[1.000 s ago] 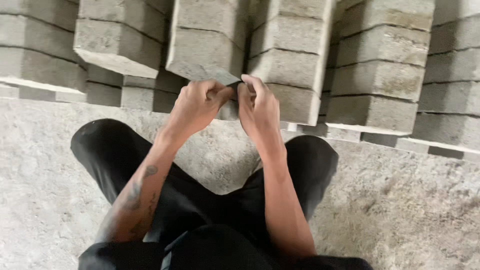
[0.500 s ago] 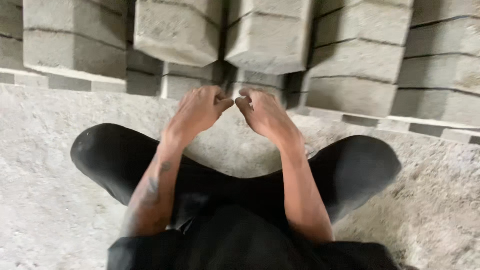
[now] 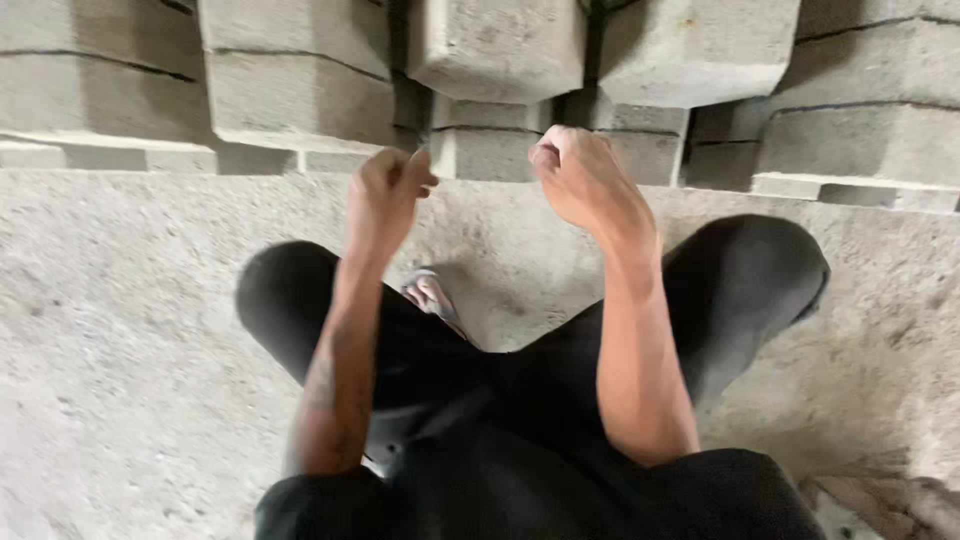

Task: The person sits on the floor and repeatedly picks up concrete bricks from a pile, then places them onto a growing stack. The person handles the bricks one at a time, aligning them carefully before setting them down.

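Concrete paving blocks (image 3: pixel 497 45) stood stacked just beyond both empty hands, left hand (image 3: pixel 388 190) with fingers pinched together, right hand (image 3: pixel 583 180) loosely curled, and a jutting block could likely slip and crush them.

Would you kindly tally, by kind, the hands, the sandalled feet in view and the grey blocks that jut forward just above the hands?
Hands: 2, the left hand and the right hand
Sandalled foot: 1
Jutting grey blocks: 2
Total: 5
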